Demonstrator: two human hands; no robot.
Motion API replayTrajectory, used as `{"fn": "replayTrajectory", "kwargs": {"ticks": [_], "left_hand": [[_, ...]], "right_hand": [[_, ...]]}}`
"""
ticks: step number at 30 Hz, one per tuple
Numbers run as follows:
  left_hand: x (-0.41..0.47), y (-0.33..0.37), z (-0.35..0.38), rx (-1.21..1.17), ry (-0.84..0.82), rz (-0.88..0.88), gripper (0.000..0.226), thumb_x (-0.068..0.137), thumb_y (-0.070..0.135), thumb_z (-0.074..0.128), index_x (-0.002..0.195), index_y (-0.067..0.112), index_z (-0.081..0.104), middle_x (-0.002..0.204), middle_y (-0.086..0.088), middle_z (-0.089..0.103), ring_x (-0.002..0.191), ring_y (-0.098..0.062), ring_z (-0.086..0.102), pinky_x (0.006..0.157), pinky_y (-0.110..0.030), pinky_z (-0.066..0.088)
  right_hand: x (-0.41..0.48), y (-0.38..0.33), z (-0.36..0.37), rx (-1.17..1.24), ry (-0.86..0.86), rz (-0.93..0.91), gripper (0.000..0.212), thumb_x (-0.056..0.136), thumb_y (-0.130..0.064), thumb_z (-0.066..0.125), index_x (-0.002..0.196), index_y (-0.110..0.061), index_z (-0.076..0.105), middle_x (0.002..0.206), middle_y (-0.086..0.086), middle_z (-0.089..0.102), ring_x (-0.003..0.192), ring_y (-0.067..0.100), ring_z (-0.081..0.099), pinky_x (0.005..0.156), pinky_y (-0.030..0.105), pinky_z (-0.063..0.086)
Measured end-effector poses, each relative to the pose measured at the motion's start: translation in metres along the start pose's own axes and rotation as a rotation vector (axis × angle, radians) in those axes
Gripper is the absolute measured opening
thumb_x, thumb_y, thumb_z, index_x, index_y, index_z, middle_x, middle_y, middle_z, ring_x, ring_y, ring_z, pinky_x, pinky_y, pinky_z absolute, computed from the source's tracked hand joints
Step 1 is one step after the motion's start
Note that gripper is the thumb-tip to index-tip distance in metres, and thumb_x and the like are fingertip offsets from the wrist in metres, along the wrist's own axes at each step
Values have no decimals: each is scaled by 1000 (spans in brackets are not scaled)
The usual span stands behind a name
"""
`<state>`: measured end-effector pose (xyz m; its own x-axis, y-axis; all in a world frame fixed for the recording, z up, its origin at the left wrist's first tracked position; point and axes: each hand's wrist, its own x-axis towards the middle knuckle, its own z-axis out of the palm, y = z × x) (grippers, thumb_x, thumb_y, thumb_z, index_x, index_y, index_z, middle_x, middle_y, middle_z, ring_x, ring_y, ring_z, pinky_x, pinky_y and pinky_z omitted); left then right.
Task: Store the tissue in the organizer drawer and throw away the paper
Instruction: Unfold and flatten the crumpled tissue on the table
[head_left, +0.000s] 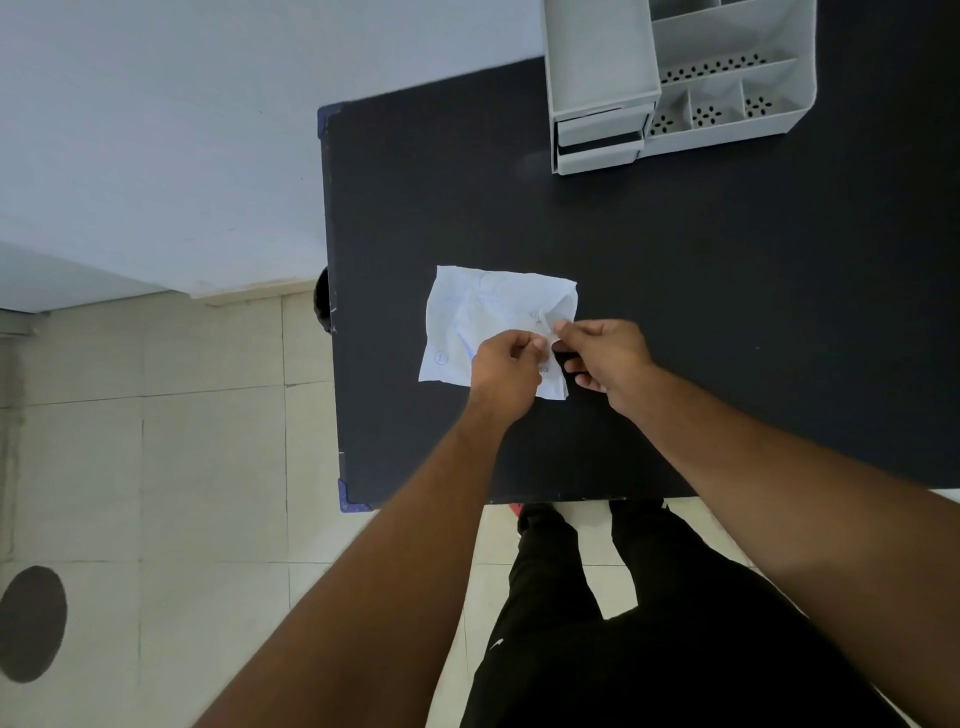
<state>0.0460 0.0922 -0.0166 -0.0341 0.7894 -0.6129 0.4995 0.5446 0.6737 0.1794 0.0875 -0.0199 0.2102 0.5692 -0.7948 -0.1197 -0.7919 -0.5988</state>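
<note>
Black desk (727, 312): crumpled white paper (467, 317) lies near its left edge; grey organizer (675, 78) stands far right.

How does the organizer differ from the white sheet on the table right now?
The organizer is a rigid, upright grey-white unit with compartments and drawers; the white sheet is thin, crumpled and lies flat. The organizer stands untouched at the table's far edge; the sheet lies nearer, with the left hand and right hand pinching at its right side. Both are pale and rest on the black table.
</note>
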Motion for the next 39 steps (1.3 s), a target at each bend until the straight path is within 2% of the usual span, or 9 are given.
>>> {"fn": "replayTrajectory", "kwargs": {"ticks": [10,17,22,26,30,33,35,37,39], "left_hand": [[-6,1,-4,-194,176,-103,19,104,26,51,103,17,68,95,4,72,70,-10,64,66,-18,50],[-10,4,-5,-123,104,-23,18,99,28,62,98,16,74,92,10,71,78,-13,68,65,-15,49],[-17,11,3,-125,100,72,15,95,26,62,92,16,73,90,5,72,80,-15,66,73,-26,56],[-26,9,1,-17,48,236,31,97,41,54,100,15,71,92,6,70,83,-13,64,68,-26,54],[-31,8,-7,-4,58,308,48,97,54,41,96,17,71,84,9,68,79,-10,64,67,-30,53],[-22,7,-17,44,256,206,33,102,41,44,102,19,69,96,8,67,89,-9,64,77,-28,53],[-7,0,-30,196,401,113,29,99,38,50,119,22,64,121,2,62,110,-16,60,93,-37,54],[10,-8,-44,337,404,-43,49,97,43,54,140,18,50,142,-5,47,130,-26,45,102,-43,46],[26,-11,-55,345,343,-169,63,94,50,57,144,14,44,144,-7,45,133,-30,42,102,-46,44]], "right_hand": [[9,-2,-2,-145,129,-25,13,97,-31,68,98,-19,71,91,1,72,69,11,67,58,27,55],[7,3,-12,-165,72,-97,13,96,-32,68,103,-21,70,87,-2,72,67,12,65,66,30,59],[7,11,-25,-173,137,-104,10,98,-26,64,100,-25,74,87,-2,73,67,12,63,68,31,58],[1,14,-26,-189,187,-131,17,100,-26,59,112,-23,71,91,-4,71,74,13,66,65,27,53],[-10,11,-15,-110,141,-153,25,103,-38,50,110,-22,67,100,-4,72,84,15,69,65,30,54],[-11,10,-11,15,127,-95,35,104,-50,38,104,-26,64,102,-2,73,93,16,70,75,36,53],[-9,11,-11,79,142,-75,45,104,-56,32,115,-24,62,107,0,72,96,18,69,80,38,53],[-7,13,-12,103,145,-78,54,104,-58,29,128,-21,60,110,1,71,97,18,69,85,41,54],[-4,14,-14,117,142,-75,59,104,-59,30,134,-17,58,108,0,70,96,19,69,88,41,54]]}}
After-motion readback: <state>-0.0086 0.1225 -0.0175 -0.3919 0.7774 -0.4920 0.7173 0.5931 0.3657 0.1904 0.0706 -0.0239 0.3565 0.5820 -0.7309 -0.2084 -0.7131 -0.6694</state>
